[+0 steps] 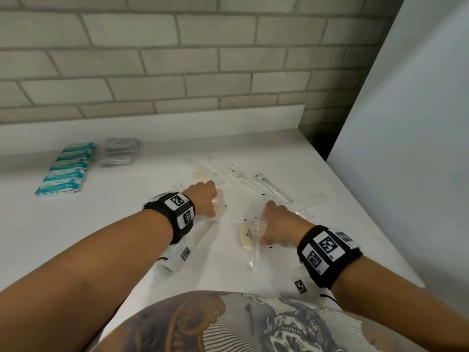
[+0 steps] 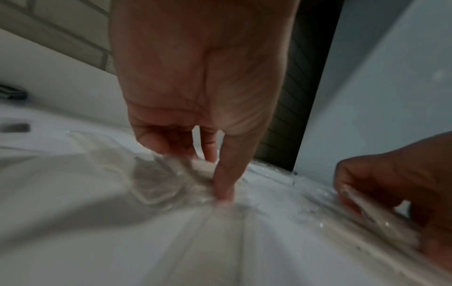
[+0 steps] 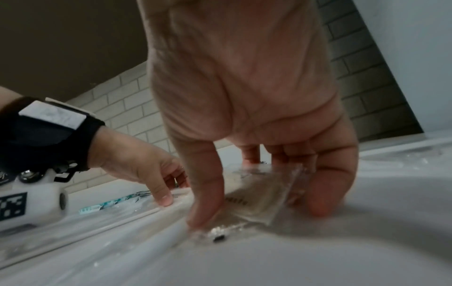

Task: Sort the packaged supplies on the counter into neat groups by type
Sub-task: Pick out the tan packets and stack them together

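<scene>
Although two groups are already laid out at the back left, the white worktop point(image 1: 291, 158) is occupied mid-right by a loose scatter of clear-wrapped supplies, which remains to be sorted. Six teal packets point(image 1: 66, 168) are counted in an overlapping row; just beside it lies a stack of grey sachets point(image 1: 119, 151), whose count cannot be read. Several long clear-sleeved items point(image 1: 256, 182) are spread behind the hands; overlap and transparency prevent an exact count.

A clear packet with a pale bar inside point(image 1: 245, 236) is held at the worktop by the right hand point(image 1: 279, 224); in the right wrist view, thumb and fingers are curled round its edges. A second clear packet point(image 1: 218, 203) is pinched by the left hand point(image 1: 206, 199), with the fingertips point(image 2: 223, 195) pressed into crumpled film against the worktop.

These packets are judged light and thin, with soft, slippery film that crumples and slides readily on the smooth surface. The inner bar appears stiffer than its wrap, so hold is best taken across the bar itself, not on the loose film edge. The long sleeves are judged slender and flexible; they are best gathered at mid-length, several together, to keep them parallel.
</scene>
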The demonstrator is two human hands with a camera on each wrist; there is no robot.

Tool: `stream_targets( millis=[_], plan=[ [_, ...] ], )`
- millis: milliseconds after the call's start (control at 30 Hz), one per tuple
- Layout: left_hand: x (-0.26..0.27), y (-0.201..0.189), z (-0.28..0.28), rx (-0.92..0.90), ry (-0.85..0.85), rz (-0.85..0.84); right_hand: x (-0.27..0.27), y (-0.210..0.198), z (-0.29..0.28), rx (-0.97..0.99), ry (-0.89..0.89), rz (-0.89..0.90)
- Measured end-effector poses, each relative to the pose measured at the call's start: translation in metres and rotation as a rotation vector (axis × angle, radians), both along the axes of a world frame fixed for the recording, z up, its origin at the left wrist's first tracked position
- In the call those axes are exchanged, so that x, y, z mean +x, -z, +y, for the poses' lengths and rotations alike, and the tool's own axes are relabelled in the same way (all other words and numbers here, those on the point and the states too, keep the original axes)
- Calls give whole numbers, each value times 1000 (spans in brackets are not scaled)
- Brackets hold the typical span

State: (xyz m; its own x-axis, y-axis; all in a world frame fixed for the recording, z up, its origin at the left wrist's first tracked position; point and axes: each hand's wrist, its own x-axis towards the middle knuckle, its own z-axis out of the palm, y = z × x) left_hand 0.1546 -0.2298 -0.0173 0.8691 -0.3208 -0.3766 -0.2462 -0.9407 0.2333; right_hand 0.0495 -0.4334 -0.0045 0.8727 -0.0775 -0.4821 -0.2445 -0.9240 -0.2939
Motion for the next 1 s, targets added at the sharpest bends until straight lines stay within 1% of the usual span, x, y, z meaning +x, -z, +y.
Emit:
stream_targets(
  millis=[100,167,200,267,333,400,467,567,633,733,800,867,933,1000],
  plan=[
    [-6,-5,-3,-137,11,3,6,-2,-2,65,36,44],
    [-14,-10,-8,-225,79,18,9,-2,-4,31,5,74],
    [-19,-13,-12,-235,129,58,10,-1,-4,-11,-26,81],
    [-32,-15,-21,-200,238,145,12,-1,-4,-81,-73,83],
    [-44,-12,-32,-135,367,167,13,-2,-5,-113,-102,58],
    [-54,-8,-41,-77,486,101,14,-1,-6,-135,-119,-4],
    [-59,-6,-44,-63,534,32,17,0,-6,-136,-116,-49],
    [-63,-6,-40,-50,526,-15,23,-1,-8,-111,-89,20],
    [-66,-6,-36,-44,522,-55,26,-3,-10,-122,-104,65],
    [-69,-8,-34,-28,545,-159,29,-5,-9,-182,-164,69],
    [-67,-8,-33,4,535,-198,31,-6,-6,-181,-183,66],
    [-64,-7,-31,35,473,-179,34,-6,-5,-131,-174,61],
    [-59,-6,-28,35,388,-120,35,-5,-5,-62,-146,85],
    [-51,-6,-26,30,348,-69,37,-3,-8,-16,-150,107]
  ],
)
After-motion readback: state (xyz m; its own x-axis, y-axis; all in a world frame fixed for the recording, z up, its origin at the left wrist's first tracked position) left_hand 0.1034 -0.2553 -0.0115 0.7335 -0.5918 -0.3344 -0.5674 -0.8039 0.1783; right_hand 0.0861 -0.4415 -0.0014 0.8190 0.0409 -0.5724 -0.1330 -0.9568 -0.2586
